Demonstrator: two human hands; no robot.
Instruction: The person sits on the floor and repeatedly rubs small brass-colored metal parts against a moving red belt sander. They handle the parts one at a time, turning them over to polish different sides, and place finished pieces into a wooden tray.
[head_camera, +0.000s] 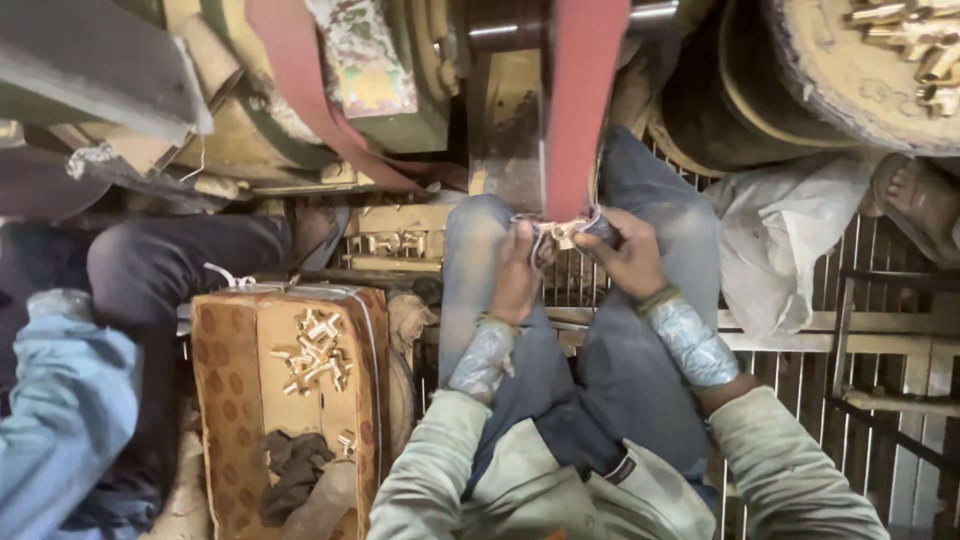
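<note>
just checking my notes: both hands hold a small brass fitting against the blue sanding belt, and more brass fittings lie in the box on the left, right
Not quite: the belt is red, not blue, as the head view shows. The rest stands: the left hand and right hand hold a small brass fitting against it, and more brass fittings lie in the box on the left.

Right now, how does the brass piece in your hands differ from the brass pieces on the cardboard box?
The held brass fitting is a single piece, gripped between the left hand and right hand against the red belt. The loose fittings lie untouched in a jumbled pile on the cardboard box. Both look like the same yellow brass.
</note>
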